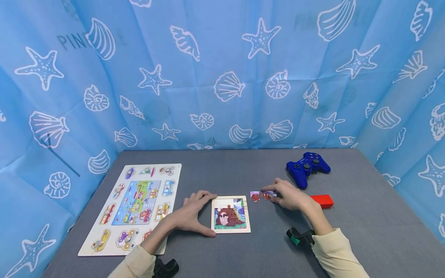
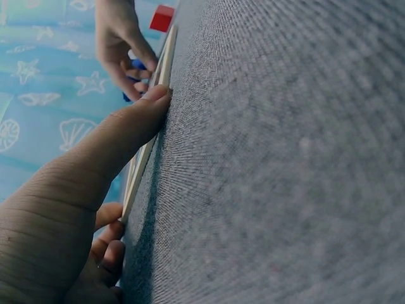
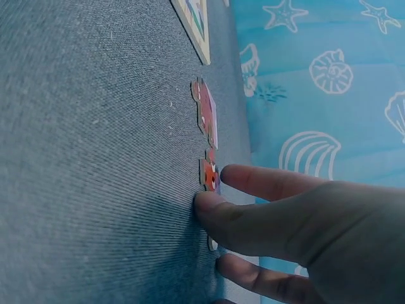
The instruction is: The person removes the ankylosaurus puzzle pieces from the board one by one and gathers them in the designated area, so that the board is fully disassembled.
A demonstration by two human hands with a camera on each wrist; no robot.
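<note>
A small square jigsaw puzzle in a wooden frame (image 1: 231, 230) lies mid-table, part of its picture filled with a brown, hedgehog-like figure. My left hand (image 1: 189, 214) grips the frame's left side, thumb at the near corner and fingers at the far one. To the right of the frame lies a loose puzzle piece (image 1: 255, 195) with a red-brown shape. Beside it, my right hand (image 1: 290, 196) pinches a second puzzle piece (image 3: 209, 174), orange-red and purple, between thumb and index finger. That piece stays flat, close to the table, partly hidden by the fingers.
A large wooden vehicle peg puzzle (image 1: 174, 179) lies at the left. Behind the right hand sits a blue game controller (image 1: 306, 168), and a red block (image 1: 323, 201) is by the right wrist. A blue shell-patterned curtain (image 1: 222, 77) closes off the table's far edge.
</note>
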